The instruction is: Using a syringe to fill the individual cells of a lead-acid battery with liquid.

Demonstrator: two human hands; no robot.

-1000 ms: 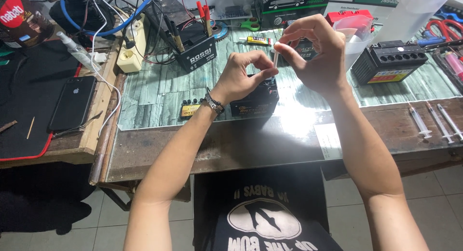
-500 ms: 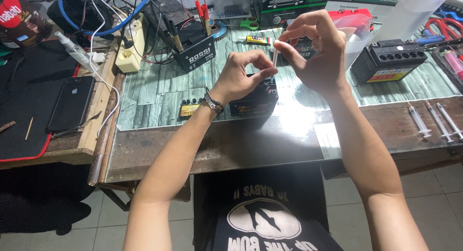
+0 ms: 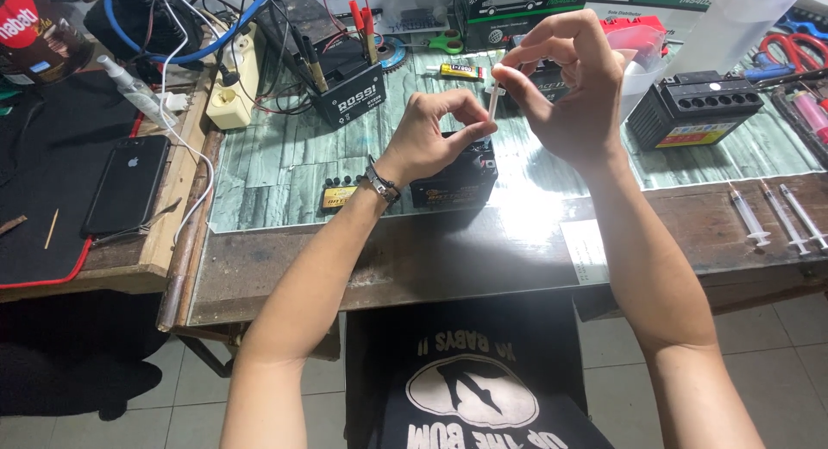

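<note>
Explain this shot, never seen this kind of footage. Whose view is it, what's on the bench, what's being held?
There is no machine here: a camera on a person's head looks down at their own two bare hands over a workbench. The right hand pinches a thin white syringe upright in its fingers. The left hand, with a wristband, reaches its fingers to the syringe's lower end, just above a small black battery. On the green mat stand another black battery with clamps and wires and a third with a row of holes on top. Three more syringes lie at the right; a dark phone lies at the left.
</note>
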